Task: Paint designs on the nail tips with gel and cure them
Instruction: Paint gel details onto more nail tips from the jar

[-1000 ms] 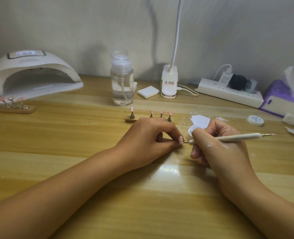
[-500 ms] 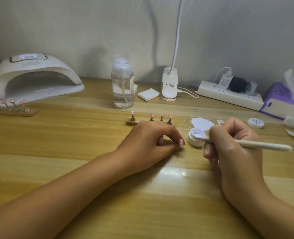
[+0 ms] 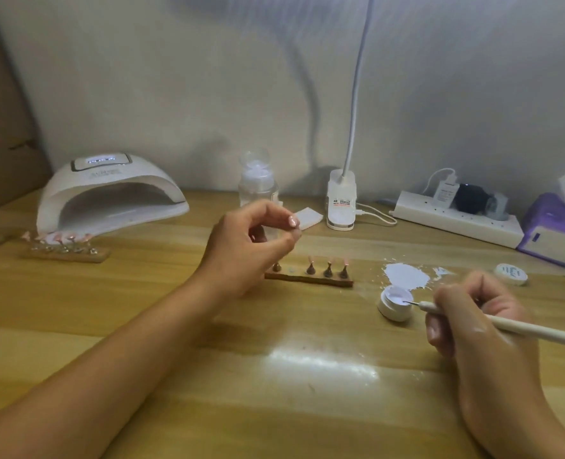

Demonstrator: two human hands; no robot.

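Head view. A: We log the right hand (image 3: 473, 321) gripping a white nail-art pen (image 3: 526, 330). Its thin metal tip dips into the open gel pot (image 3: 394, 306), just left of that hand.

B: And the left hand (image 3: 251, 246)?

A: It hangs above the table, well apart from the right, with fingers curled and thumb and forefinger tips together. We cannot tell whether they pinch anything.

B: We note nail tips (image 3: 311, 260) upright on a wooden holder (image 3: 307, 279), between the hands and near the left.

A: Surface is a wooden table (image 3: 274, 399). Curing lamp (image 3: 109, 193) stands far left, with a second holder (image 3: 65, 251) before it. Power strip (image 3: 456, 221) and purple tissue box (image 3: 552, 233) sit against the pale wall.
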